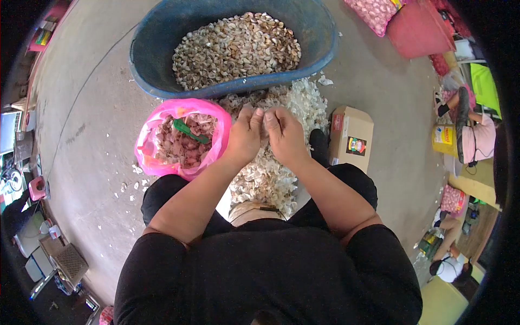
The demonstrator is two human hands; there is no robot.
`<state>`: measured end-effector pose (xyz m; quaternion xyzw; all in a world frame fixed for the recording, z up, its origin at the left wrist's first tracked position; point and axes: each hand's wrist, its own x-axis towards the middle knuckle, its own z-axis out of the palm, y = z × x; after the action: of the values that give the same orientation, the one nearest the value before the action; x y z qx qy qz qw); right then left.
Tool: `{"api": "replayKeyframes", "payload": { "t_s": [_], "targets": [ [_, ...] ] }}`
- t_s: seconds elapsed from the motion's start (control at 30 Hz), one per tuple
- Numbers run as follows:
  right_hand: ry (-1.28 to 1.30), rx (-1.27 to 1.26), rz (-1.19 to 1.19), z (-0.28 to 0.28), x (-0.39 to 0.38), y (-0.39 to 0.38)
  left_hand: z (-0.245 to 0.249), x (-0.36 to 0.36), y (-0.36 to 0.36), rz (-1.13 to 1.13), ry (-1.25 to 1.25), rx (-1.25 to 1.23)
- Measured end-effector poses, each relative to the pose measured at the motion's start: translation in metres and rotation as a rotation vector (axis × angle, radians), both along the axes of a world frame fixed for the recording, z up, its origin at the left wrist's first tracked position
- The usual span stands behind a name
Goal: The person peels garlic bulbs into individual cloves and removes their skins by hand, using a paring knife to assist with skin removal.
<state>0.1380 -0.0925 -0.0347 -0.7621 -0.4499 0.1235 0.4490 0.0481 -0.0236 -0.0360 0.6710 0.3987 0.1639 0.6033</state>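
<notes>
Left hand (245, 140) and right hand (287, 140) meet, fingertips pinched, contents unclear, above pale papery skins (265, 187) by the blue plastic tub (319, 32)'s near rim; skins seem light, brittle, best scooped low.

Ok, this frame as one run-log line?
left hand, right hand: close together, contents unclear | open pink plastic bag: left | oval blue plastic tub, pale pieces: ahead

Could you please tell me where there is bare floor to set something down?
Bare floor shows left of the pink bag, beyond scraps, and right of the cardboard box. It is crowded between the knees, where peelings reach under left hand and right hand to the blue tub.
</notes>
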Motion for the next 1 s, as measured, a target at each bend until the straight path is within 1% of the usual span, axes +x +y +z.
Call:
{"api": "replayKeyframes", "payload": {
  "t_s": [0.03, 0.07, 0.13, 0.17, 0.23, 0.27, 0.37, 0.4, 0.47, 0.53, 0.57, 0.63, 0.73, 0.83, 0.87, 0.93, 1.0],
  "targets": [
    [0.062, -0.059, -0.001, 0.003, -0.005, 0.000, 0.000, 0.000, -0.001, -0.003, -0.016, 0.070],
    [0.124, -0.117, -0.003, 0.005, -0.007, 0.000, 0.001, 0.000, -0.002, 0.004, -0.063, -0.047],
    [0.282, -0.031, 0.001, 0.014, -0.003, 0.001, 0.011, 0.000, 0.000, 0.016, -0.155, -0.282],
    [0.360, 0.012, 0.003, 0.016, -0.001, 0.002, 0.019, 0.000, 0.002, 0.040, -0.145, -0.368],
    [0.386, -0.023, -0.036, 0.015, 0.002, 0.003, 0.035, 0.000, 0.008, 0.087, -0.121, -0.538],
    [0.399, -0.042, -0.054, 0.015, 0.002, 0.003, 0.031, 0.000, 0.007, 0.121, -0.088, -0.500],
    [0.217, -0.128, -0.015, 0.012, -0.001, 0.001, 0.013, 0.005, 0.000, 0.208, -0.161, -0.452],
    [0.196, -0.127, -0.013, 0.013, -0.002, 0.001, 0.007, 0.006, -0.002, 0.137, -0.183, -0.358],
    [0.155, -0.126, -0.007, 0.016, -0.004, 0.001, -0.001, 0.004, -0.009, 0.128, -0.119, -0.211],
    [0.170, -0.119, 0.035, 0.013, -0.006, 0.000, -0.003, 0.005, -0.009, 0.157, -0.074, -0.075],
    [0.179, -0.114, 0.056, 0.011, -0.007, 0.000, -0.002, 0.004, -0.008, 0.152, -0.049, -0.067],
    [0.202, -0.115, 0.036, 0.014, -0.009, 0.000, 0.007, 0.003, -0.006, 0.141, 0.002, -0.048],
    [0.237, -0.081, 0.007, 0.014, -0.011, 0.000, 0.006, 0.006, -0.005, 0.172, 0.000, 0.115],
    [0.325, -0.019, -0.015, 0.009, -0.012, 0.002, 0.016, 0.006, -0.002, 0.188, -0.066, -0.089],
    [0.362, 0.005, -0.021, 0.008, -0.012, 0.002, 0.018, 0.006, -0.003, 0.210, -0.092, -0.098],
    [0.323, 0.007, -0.034, 0.006, -0.012, 0.003, 0.021, 0.009, -0.004, 0.251, -0.148, -0.113],
    [0.306, -0.021, -0.022, 0.006, -0.010, 0.004, 0.015, 0.009, -0.001, 0.209, -0.120, -0.035]
  ]
}}
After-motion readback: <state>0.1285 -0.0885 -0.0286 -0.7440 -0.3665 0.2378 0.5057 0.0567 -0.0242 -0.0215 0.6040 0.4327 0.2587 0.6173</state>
